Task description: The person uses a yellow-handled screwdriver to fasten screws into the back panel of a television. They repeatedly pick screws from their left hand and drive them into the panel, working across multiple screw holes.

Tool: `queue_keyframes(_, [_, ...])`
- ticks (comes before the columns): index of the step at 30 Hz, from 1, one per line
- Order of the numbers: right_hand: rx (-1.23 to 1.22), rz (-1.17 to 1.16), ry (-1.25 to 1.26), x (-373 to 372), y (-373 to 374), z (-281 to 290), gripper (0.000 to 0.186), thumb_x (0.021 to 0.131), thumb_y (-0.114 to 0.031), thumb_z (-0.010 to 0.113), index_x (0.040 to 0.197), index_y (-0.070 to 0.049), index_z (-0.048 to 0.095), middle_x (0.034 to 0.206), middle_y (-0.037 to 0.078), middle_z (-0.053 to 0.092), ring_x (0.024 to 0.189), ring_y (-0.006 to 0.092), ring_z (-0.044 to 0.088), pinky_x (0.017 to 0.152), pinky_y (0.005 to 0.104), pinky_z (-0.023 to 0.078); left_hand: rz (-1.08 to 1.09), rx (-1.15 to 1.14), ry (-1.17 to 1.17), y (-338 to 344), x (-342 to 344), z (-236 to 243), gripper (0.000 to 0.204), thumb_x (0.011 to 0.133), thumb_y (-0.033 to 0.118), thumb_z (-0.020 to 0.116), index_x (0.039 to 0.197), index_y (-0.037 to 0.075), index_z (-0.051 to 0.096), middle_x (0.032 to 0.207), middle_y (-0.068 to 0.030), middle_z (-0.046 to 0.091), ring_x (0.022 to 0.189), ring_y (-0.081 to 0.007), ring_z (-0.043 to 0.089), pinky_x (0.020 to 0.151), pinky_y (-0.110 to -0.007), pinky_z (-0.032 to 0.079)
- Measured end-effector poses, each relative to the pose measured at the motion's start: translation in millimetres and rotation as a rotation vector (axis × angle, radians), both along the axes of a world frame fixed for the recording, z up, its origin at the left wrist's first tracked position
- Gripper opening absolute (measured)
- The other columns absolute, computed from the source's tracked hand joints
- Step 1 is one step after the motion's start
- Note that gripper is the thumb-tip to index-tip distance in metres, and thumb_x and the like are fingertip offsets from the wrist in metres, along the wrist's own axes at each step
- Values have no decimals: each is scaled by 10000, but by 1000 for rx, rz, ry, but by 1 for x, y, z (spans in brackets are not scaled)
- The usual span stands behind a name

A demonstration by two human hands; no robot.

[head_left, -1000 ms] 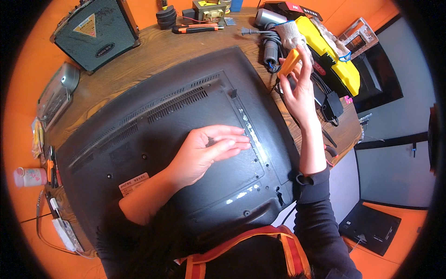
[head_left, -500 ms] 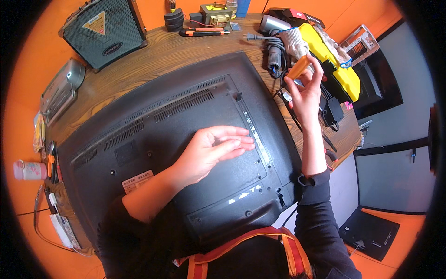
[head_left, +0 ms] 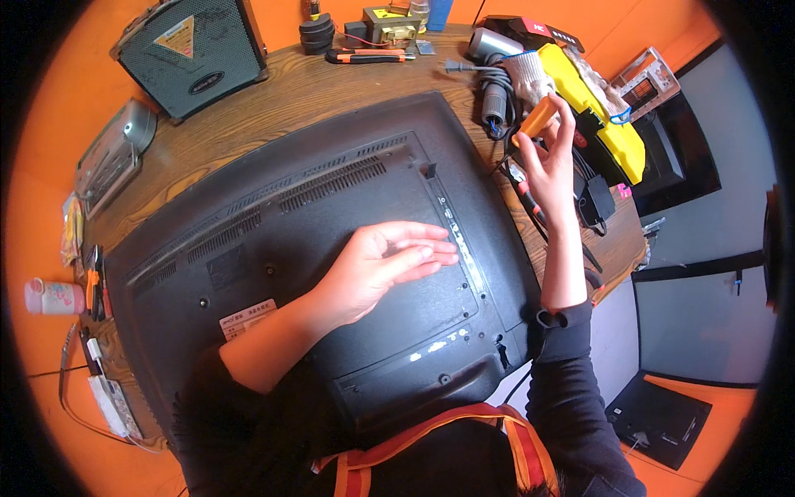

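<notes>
The back cover of a black flat-screen television lies across the table, with vents, screw holes and a connector strip facing up. My left hand is over its right half, fingers stretched toward the connector strip and thumb apart, with nothing in it. Beyond the cover's right edge, my right hand is raised and pinches a translucent orange handle between thumb and fingers. Whether a shaft or tip belongs to that handle I cannot tell. Cables and a red-and-black piece lie just below this hand.
A yellow-and-black case, a work glove and a coiled grey cable crowd the table's right side. At the back stand a speaker and a transformer, beside an orange-and-black cutter. Pliers lie at left.
My right hand has shifted slightly, tilting the orange handle more upright. The left hand keeps its pose over the television. The whole view has moved a little.
</notes>
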State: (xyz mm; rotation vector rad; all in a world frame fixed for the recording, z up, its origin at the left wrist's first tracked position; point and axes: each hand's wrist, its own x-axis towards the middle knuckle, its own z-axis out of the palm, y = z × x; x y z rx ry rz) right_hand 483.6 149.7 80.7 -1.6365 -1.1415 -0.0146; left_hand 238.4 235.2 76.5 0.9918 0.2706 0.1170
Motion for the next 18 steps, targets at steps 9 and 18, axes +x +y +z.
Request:
queue_keyframes(9, [-101, -72, -93, 2, -5, -1, 635, 785, 23, 565, 1278, -159, 209, 1127, 156, 497, 992, 201, 532, 748, 281, 479, 6, -13, 5, 0, 0, 0, 258, 877, 88, 449, 1109, -19, 484, 1052, -167, 563, 1009, -222, 545, 854, -294, 437])
queue_keyframes(18, [-90, -77, 33, 2, -8, 2, 642, 803, 9, 544, 1290, -170, 167, 1051, 147, 539, 951, 211, 550, 848, 333, 428, -2, -2, 3, 0, 0, 0, 258, 878, 78, 442, 1114, -18, 482, 1056, -172, 561, 1011, -223, 544, 855, -298, 437])
